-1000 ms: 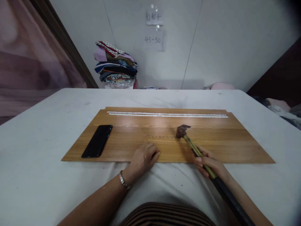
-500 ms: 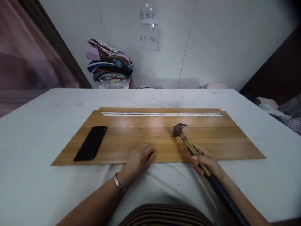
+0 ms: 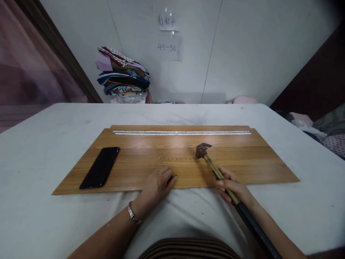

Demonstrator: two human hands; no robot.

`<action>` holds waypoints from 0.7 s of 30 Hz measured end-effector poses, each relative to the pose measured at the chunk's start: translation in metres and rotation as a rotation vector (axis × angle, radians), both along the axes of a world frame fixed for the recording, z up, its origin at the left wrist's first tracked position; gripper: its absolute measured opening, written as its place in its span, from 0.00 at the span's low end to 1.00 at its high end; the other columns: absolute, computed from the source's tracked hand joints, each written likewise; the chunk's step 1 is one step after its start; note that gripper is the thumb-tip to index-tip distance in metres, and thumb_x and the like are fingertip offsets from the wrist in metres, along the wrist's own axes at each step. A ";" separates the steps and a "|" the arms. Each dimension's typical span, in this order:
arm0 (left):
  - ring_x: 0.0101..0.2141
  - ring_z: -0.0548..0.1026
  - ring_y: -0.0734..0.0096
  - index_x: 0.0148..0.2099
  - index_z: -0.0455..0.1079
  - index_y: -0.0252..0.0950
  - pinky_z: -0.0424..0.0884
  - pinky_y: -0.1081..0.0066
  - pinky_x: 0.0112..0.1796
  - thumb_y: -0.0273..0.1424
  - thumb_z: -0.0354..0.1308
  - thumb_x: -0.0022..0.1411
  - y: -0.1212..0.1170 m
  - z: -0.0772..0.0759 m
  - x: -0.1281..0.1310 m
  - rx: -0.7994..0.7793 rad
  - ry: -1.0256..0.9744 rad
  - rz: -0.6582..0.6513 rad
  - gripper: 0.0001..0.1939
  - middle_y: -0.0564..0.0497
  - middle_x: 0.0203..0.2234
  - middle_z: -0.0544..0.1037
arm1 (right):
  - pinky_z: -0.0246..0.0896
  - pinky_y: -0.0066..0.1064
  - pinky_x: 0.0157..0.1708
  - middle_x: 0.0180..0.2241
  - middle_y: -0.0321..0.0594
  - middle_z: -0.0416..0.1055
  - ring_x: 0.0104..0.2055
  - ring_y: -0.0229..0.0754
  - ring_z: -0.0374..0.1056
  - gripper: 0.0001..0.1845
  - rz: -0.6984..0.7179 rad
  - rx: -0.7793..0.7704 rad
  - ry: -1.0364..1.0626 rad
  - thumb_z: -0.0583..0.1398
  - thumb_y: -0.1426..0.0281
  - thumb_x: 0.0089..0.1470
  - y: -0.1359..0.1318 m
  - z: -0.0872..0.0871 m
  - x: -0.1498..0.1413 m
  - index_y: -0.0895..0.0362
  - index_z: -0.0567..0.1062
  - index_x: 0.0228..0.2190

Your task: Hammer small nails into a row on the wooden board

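My right hand [image 3: 232, 187] is wrapped around the handle of a claw hammer [image 3: 210, 163], partway up its yellow section. The rusty hammer head is at the right end of a row of several small nails [image 3: 177, 158] in the wooden board [image 3: 242, 158]. Whether the head touches a nail or the board cannot be made out. Loosely curled, my left hand [image 3: 159, 181] rests on the board's near edge, below the nails, with nothing visible in it. A metal bracelet is on that wrist.
A black phone [image 3: 100, 167] lies on the board's left side. Two white measuring strips [image 3: 183, 133] run along its far part. The board lies on a white-covered table [image 3: 29, 162]. Folded clothes [image 3: 124, 73] are stacked beyond it, and paper notes [image 3: 167, 47] hang on the wall.
The whole view has shifted slightly, so the scene appears a little further left and lower. Both hands and the hammer keep nearly the same places over the board.
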State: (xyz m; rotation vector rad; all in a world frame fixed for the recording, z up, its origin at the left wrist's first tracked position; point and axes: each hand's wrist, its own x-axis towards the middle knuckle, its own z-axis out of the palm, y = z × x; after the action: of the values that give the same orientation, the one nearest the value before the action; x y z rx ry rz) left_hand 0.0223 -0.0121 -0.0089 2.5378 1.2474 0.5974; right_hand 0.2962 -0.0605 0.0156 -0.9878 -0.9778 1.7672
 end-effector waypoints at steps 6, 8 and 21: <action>0.33 0.68 0.70 0.31 0.64 0.36 0.64 0.70 0.35 0.29 0.50 0.64 -0.003 0.007 0.002 0.010 -0.008 0.028 0.08 0.51 0.29 0.71 | 0.44 0.17 0.08 0.17 0.25 0.59 0.09 0.26 0.50 0.21 0.017 -0.022 -0.089 0.63 0.63 0.48 -0.003 -0.001 0.003 0.56 0.64 0.42; 0.34 0.68 0.69 0.32 0.65 0.36 0.65 0.69 0.36 0.28 0.51 0.63 -0.004 0.008 0.003 0.017 -0.020 0.036 0.06 0.50 0.30 0.71 | 0.44 0.17 0.08 0.18 0.26 0.60 0.09 0.25 0.50 0.20 0.022 -0.034 -0.101 0.62 0.62 0.49 -0.003 -0.005 0.005 0.55 0.63 0.42; 0.37 0.68 0.66 0.31 0.64 0.37 0.65 0.65 0.40 0.29 0.53 0.62 -0.002 0.006 -0.002 0.011 -0.096 0.169 0.06 0.50 0.32 0.70 | 0.42 0.18 0.08 0.16 0.25 0.58 0.09 0.26 0.48 0.25 -0.001 -0.027 -0.108 0.62 0.61 0.47 -0.003 -0.003 0.001 0.57 0.65 0.45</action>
State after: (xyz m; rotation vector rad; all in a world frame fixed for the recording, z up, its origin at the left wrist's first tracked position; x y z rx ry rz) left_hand 0.0203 -0.0138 -0.0029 2.3967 1.4367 0.7547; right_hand 0.2970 -0.0637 0.0126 -1.1105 -1.0232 1.7447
